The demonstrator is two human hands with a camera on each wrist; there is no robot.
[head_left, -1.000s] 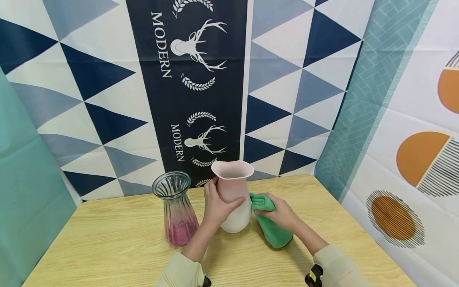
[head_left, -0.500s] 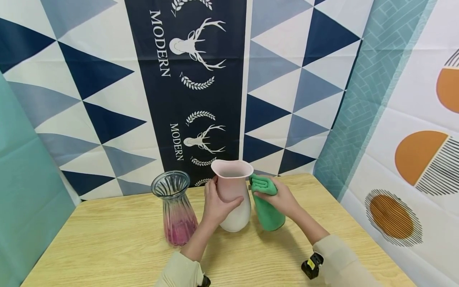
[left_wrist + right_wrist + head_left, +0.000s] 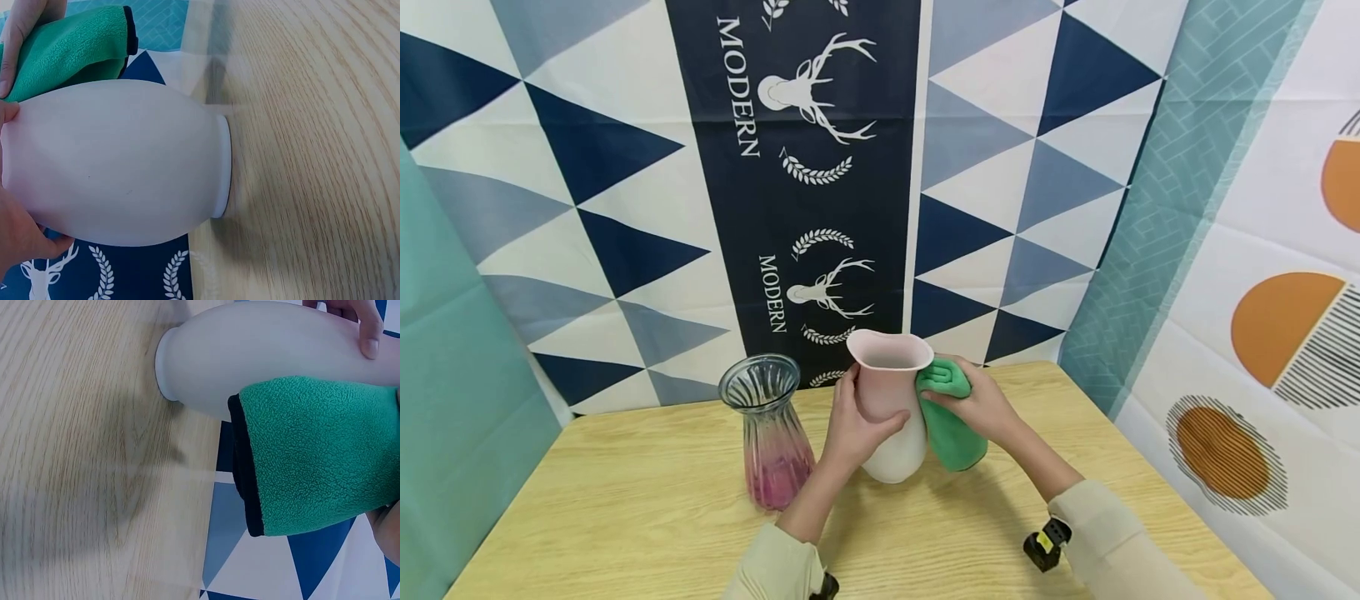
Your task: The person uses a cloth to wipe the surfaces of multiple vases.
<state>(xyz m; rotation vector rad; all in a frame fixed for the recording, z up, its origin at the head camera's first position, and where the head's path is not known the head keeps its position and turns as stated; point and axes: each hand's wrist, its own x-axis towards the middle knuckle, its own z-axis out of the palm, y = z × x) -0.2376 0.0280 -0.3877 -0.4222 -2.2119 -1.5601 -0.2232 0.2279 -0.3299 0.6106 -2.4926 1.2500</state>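
Note:
A pink-to-white vase (image 3: 891,454) with a wavy rim stands upright on the wooden table. My left hand (image 3: 855,429) grips it from the left side, thumb across the front and fingers round the back. On the vase's right, my right hand (image 3: 982,406) holds a folded green cloth (image 3: 955,437) against or very close to the upper side. The cloth's fuzzy surface and black edge show in the right wrist view, where its lower end hangs beside the vase (image 3: 212,356). From the left wrist, the vase (image 3: 125,162) hides part of the cloth (image 3: 75,50).
A ribbed glass vase (image 3: 775,450), blue-grey at the top and pink below, stands left of the left forearm. Patterned cloth (image 3: 827,167) hangs behind the wooden table (image 3: 625,500), and more hangings (image 3: 1217,333) flank it on both sides.
My right hand has raised the green cloth and brought it in from the right, up to the upper side of the pink-white vase. My left hand keeps its grip.

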